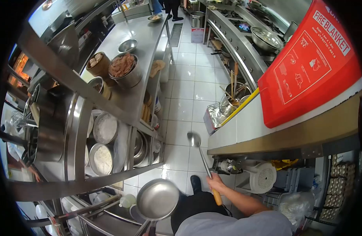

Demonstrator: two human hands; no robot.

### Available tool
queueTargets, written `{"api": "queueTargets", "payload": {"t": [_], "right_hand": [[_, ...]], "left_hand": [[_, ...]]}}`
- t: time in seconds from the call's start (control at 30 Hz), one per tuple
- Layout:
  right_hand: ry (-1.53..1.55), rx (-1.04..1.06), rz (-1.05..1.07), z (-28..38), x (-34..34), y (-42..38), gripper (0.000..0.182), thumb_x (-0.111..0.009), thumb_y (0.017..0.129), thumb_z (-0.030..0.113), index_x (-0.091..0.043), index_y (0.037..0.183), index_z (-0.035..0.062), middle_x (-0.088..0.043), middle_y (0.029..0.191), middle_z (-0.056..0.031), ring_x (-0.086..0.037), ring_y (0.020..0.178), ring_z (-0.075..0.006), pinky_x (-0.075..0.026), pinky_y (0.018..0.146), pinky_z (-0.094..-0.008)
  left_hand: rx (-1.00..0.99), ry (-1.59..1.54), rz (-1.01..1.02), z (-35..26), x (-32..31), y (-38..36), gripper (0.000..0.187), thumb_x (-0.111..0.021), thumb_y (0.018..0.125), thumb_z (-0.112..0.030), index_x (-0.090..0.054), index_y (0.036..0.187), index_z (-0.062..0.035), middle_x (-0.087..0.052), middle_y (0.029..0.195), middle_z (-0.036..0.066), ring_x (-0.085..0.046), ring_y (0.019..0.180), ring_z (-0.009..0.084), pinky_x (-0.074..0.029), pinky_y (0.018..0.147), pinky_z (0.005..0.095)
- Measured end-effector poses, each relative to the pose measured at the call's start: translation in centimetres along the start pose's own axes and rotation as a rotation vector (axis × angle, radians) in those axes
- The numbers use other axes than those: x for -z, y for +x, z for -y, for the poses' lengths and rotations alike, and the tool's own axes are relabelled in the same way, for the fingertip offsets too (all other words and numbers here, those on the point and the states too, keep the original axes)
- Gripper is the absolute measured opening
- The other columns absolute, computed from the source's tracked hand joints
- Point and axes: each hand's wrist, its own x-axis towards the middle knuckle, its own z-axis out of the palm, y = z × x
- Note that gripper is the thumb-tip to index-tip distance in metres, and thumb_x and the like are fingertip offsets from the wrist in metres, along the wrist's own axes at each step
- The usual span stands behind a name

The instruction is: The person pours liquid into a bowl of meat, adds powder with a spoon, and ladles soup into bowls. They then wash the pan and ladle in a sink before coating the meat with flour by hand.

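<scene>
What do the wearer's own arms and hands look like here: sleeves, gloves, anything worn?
Only the right hand and forearm show clearly. Both are bare: no glove, no watch or band visible. A short light grey sleeve ends above the elbow. The left hand is out of view below the frame edge, so nothing can be said of it.

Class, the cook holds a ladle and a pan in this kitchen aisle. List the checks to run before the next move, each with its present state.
1. Right hand grips the ladle handle: ok.
2. Ladle bowl empty: cannot tell.
3. Pan empty: ok.
4. Left hand on pan handle: cannot tell, it is out of view.
5. Floor ahead free of obstacles: ok.
6. Person far down the aisle, well apart: ok.
</scene>
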Motion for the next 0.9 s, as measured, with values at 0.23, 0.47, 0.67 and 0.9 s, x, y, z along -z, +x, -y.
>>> {"api": "queueTargets", "payload": {"t": [0.23,0.47,0.67,0.9], "right_hand": [[0.436,0.39,-0.344,14.7,2.8,4.0,0.017,-0.05,0.093,0.008,-0.041,0.108,0.0049,-0.048,0.071,-0.0051,-0.048,0.047,-0.0138,-0.044,0.041,-0.0312],[0.778,0.34,-0.512,25.7,10.4,12.9,0.012,-0.05,0.085,0.008,-0.045,0.095,0.0069,-0.048,0.072,-0.0067,-0.048,0.051,-0.0157,-0.045,0.043,-0.0314],[1.43,0.306,-0.295,31.1,21.4,20.7,0.009,-0.051,0.073,0.005,-0.044,0.079,0.0084,-0.047,0.07,-0.0078,-0.047,0.057,-0.0195,-0.041,0.046,-0.033],[1.973,0.109,-0.459,24.4,31.5,27.8,0.023,-0.057,0.067,0.005,-0.046,0.087,0.0053,-0.048,0.077,-0.0106,-0.048,0.07,-0.0268,-0.043,0.065,-0.0402]], "left_hand": [[-0.3,0.218,0.346,-13.7,-9.2,16.1,0.014,-0.063,0.079,-0.015,-0.056,0.079,-0.0029,-0.055,0.056,0.005,-0.053,0.046,0.0146,-0.04,0.048,0.0292],[-0.389,0.202,0.374,-30.7,-15.0,30.6,0.015,-0.064,0.076,-0.014,-0.058,0.072,-0.0008,-0.056,0.058,0.006,-0.055,0.047,0.0165,-0.044,0.047,0.0324],[-0.32,0.233,0.217,-46.1,-21.0,44.7,0.008,-0.06,0.075,-0.005,-0.062,0.07,0.0021,-0.059,0.06,0.009,-0.058,0.05,0.0195,-0.043,0.045,0.0345],[-0.182,0.096,0.248,-60.2,-24.6,52.6,0.002,-0.059,0.074,0.0,-0.059,0.074,0.0014,-0.057,0.063,0.01,-0.056,0.049,0.0212,-0.042,0.041,0.0355]]}}
